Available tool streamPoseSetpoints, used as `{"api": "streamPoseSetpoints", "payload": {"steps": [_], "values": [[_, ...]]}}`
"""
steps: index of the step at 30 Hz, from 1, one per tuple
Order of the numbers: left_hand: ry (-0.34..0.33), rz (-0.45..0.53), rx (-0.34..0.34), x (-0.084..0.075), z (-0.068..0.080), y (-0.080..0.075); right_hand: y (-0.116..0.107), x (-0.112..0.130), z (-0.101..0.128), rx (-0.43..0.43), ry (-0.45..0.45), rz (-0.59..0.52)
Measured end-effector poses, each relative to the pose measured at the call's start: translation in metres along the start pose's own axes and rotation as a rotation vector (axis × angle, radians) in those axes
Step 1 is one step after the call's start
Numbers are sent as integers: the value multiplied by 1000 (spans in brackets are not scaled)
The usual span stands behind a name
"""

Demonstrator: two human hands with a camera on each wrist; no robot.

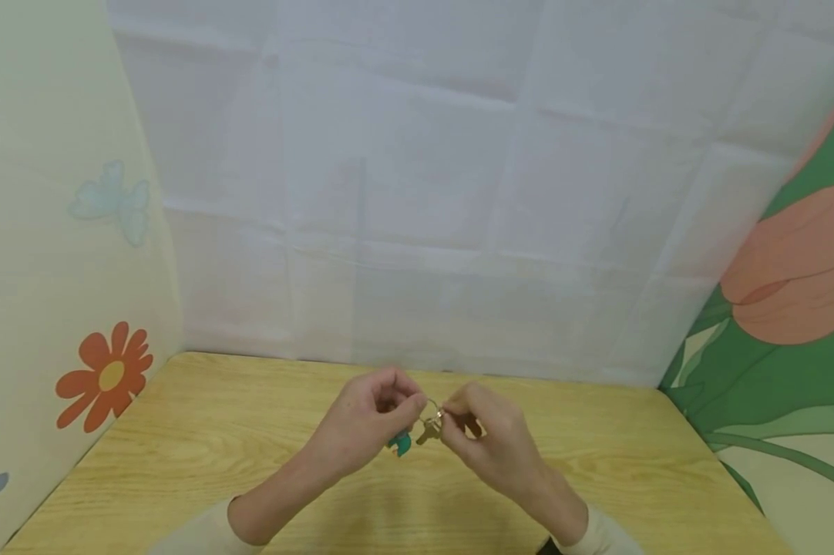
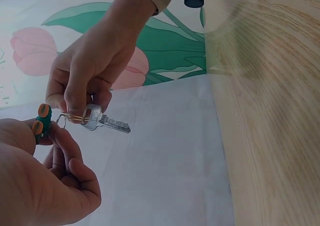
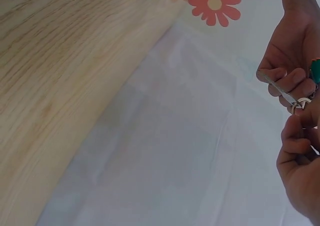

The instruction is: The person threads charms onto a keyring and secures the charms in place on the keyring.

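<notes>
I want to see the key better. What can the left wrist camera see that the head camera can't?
Only the left wrist view shows the key clearly: silver, with its toothed blade sticking out sideways, hanging on the thin key ring, and orange spots on the green charm.

Only the head view shows the whole wooden table, both sleeves, and the orange flower on the side wall.

Both show the left hand and the right hand pinching the ring between them above the table, with the green charm by the left fingers.
</notes>
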State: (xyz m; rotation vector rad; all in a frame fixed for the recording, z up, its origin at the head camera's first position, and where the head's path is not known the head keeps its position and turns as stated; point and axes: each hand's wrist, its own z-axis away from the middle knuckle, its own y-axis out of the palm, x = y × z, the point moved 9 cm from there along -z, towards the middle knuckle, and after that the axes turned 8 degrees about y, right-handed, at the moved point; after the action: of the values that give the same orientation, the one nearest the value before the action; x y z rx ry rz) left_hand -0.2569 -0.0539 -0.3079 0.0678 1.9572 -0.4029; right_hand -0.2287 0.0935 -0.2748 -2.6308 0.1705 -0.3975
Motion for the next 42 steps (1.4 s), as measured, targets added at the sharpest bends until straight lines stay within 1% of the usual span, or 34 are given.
{"api": "streamPoseSetpoints", "payload": {"steps": [3, 6, 12, 16, 20, 24, 28, 34, 39, 40, 42], "values": [[0, 7, 3, 0, 0, 0, -1, -1, -1, -12, 17, -24], [0, 18, 7, -1, 0, 0, -2, -4, -1, -21, 58, -63], [-2, 19, 7, -2, 1, 0, -2, -13, 0, -14, 186, -149], [-1, 3, -2, -2, 1, -1, 0, -23, 3, -5, 317, -278], [15, -10, -11, -3, 1, -1, 2, -34, 7, 10, 476, -418], [28, -12, -14, -4, 1, -1, 8, -41, 12, 45, 589, -567], [32, -15, -10, -4, 0, 0, 14, -45, 15, 61, 664, -720], [46, -24, -10, -6, 0, 0, 19, -50, 20, 41, 752, -836], [34, -19, -18, -7, 0, -2, 28, -52, 24, 64, 823, -998], [29, -20, -22, -7, 1, -4, 30, -53, 25, 76, 845, -1011], [22, -17, -28, -6, 1, -6, 33, -54, 28, 101, 893, -985]]}}
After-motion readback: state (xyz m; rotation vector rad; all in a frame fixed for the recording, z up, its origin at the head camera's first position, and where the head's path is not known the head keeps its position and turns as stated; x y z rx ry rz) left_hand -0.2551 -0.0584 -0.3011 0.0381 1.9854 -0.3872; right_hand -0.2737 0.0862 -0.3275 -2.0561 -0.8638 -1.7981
